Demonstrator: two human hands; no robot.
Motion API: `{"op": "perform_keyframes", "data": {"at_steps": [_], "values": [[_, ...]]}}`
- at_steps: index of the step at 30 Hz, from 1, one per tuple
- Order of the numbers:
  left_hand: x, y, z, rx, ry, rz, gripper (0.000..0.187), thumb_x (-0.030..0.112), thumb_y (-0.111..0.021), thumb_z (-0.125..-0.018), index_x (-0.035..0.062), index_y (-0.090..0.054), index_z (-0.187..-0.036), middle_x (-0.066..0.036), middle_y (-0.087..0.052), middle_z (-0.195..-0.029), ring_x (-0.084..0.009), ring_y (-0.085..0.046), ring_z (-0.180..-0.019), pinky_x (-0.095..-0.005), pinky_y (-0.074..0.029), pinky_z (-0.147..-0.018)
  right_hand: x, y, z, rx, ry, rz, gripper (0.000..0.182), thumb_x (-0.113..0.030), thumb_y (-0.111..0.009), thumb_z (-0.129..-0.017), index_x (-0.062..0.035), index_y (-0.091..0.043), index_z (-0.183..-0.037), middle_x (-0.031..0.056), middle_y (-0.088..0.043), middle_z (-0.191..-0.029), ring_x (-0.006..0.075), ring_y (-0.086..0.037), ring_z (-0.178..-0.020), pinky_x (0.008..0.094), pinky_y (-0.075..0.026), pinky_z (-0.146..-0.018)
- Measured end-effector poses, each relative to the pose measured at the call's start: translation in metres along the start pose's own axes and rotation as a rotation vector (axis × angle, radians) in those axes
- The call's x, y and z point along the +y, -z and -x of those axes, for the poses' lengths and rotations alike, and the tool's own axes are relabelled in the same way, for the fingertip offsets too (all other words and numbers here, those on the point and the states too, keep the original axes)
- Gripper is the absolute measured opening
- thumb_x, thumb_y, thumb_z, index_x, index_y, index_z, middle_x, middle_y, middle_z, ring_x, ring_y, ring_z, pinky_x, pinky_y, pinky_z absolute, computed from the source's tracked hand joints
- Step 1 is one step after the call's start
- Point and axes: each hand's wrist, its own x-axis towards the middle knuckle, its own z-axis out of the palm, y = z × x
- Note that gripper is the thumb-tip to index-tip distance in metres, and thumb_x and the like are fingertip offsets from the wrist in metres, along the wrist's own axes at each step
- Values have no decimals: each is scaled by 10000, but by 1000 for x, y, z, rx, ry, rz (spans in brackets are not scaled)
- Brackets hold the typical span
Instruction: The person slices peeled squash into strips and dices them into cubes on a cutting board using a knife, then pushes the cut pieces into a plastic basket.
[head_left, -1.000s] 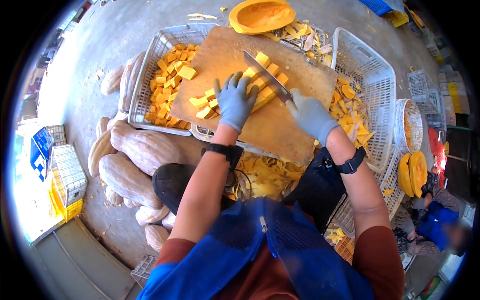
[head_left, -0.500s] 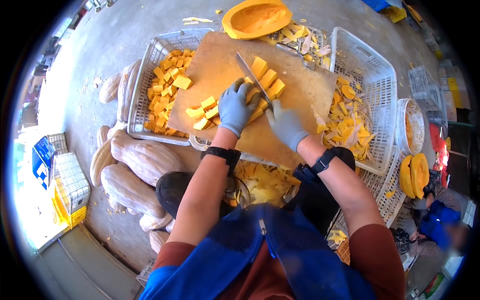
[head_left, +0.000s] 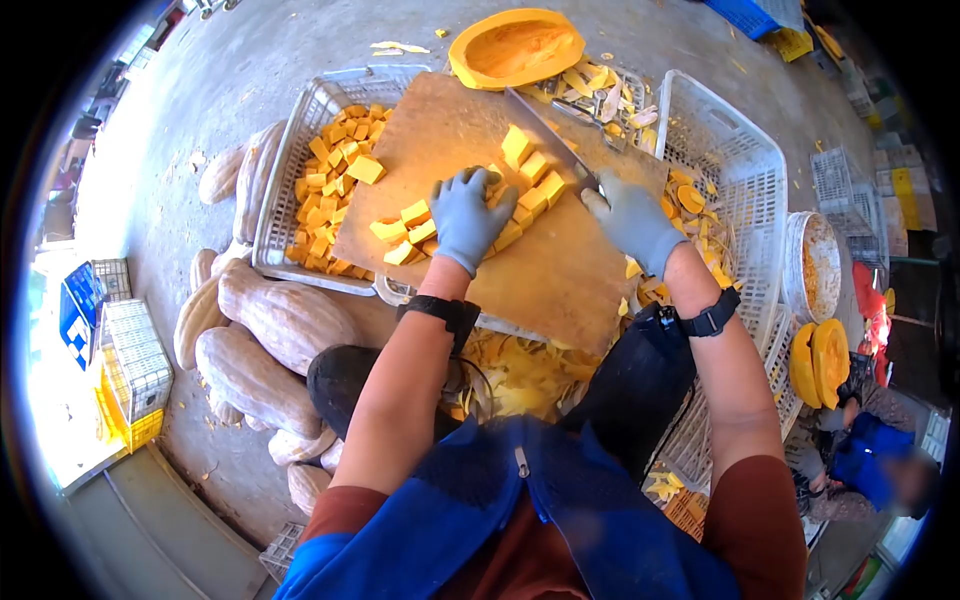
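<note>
A wooden board [head_left: 560, 290] holds orange pumpkin chunks [head_left: 541, 192] in rows. My left hand [head_left: 468, 218], in a grey glove, rests over the chunks with its fingers curled against pieces that it partly hides. My right hand [head_left: 632, 222], also gloved, is closed round the handle of a long knife [head_left: 552, 138], right of the chunks. The blade points up and left, apart from the rows. More chunks lie at the board's left, beside my left hand.
A crate [head_left: 275, 215] of cubes stands left, a crate [head_left: 765, 200] of peelings right. Whole pumpkins [head_left: 285, 320] lie on the floor at left. A hollowed half [head_left: 515, 50] sits beyond the board. Another person [head_left: 870, 450] is at lower right.
My right hand has moved right with the knife, taking the blade away from the chunks and my left hand. My left hand has stayed nearly in place.
</note>
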Motion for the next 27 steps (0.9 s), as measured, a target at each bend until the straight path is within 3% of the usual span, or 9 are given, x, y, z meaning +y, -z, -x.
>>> {"op": "perform_keyframes", "data": {"at_steps": [2, 5, 8, 15, 18, 22, 24, 26, 27], "values": [[7, 8, -19, -52, 32, -106, 312, 333, -691, -782, 130, -661, -1018, -96, -636, -1069, -295, -606, -965, -401, -479, -826, -3, 4, -3, -128, -23, 4, 297, -294, -469, -932, -17, -490, -1037, 290, -620, -886, 456, -600, -857, 515, -458, -772], [7, -12, -44, -62, 73, 72, 326, 334, -687, -787, 115, -661, -1027, -113, -646, -1030, -310, -612, -954, -401, -483, -825, -7, 4, -6, -162, -63, 1, 293, -279, -461, -932, -3, -483, -1025, 294, -618, -894, 457, -599, -857, 514, -459, -767], [4, -30, -57, -110, 111, 235, 284, 227, -712, -771, 82, -653, -1008, -136, -648, -1006, -320, -631, -908, -384, -506, -799, -16, 5, -11, -202, -39, 107, 293, -261, -451, -932, 15, -480, -1023, 300, -616, -874, 458, -601, -842, 513, -463, -757], [2, -33, -59, -170, 128, 374, 247, 158, -714, -759, 54, -649, -973, -160, -658, -971, -321, -651, -854, -371, -523, -759, -5, -47, -33, -153, -96, 22, 274, -241, -435, -936, 18, -474, -1019, 269, -638, -824, 434, -625, -789, 497, -487, -720], [7, -28, -56, -214, 112, 303, 267, 165, -716, -770, 53, -659, -1005, -183, -647, -1038, -332, -638, -930, -366, -511, -810, -3, -67, -28, -76, -135, -69, 270, -247, -442, -940, -2, -485, -1045, 255, -645, -794, 410, -640, -773, 486, -495, -696], [0, -10, -54, 59, 20, 304, 340, 196, -720, -784, 93, -655, -1101, -220, -574, -1199, -371, -559, -1089, -388, -459, -917, 5, -67, -6, 119, -58, -245, 282, -284, -481, -935, -33, -518, -1058, 234, -651, -775, 398, -646, -762, 476, -496, -671], [3, 19, -21, 240, 43, 360, 405, 236, -723, -780, 138, -639, -1164, -234, -508, -1303, -404, -482, -1197, -430, -409, -989, -3, -58, 14, 169, -82, -370, 293, -303, -502, -927, -35, -536, -1040, 227, -654, -784, 402, -643, -766, 475, -492, -674], [1, 35, 24, 393, 22, 182, 479, 264, -751, -771, 153, -609, -1214, -246, -447, -1355, -440, -396, -1255, -483, -360, -1022, -6, -35, 25, 205, -151, -391, 307, -317, -520, -918, -28, -551, -1017, 223, -656, -805, 409, -639, -777, 475, -488, -685], [4, 44, 49, 341, 100, 166, 545, 276, -772, -754, 165, -585, -1254, -262, -356, -1417, -463, -323, -1296, -513, -313, -1050, 0, -34, 29, 243, -185, -370, 312, -322, -520, -917, -24, -556, -1006, 230, -653, -809, 414, -636, -780, 478, -486, -690]]}}
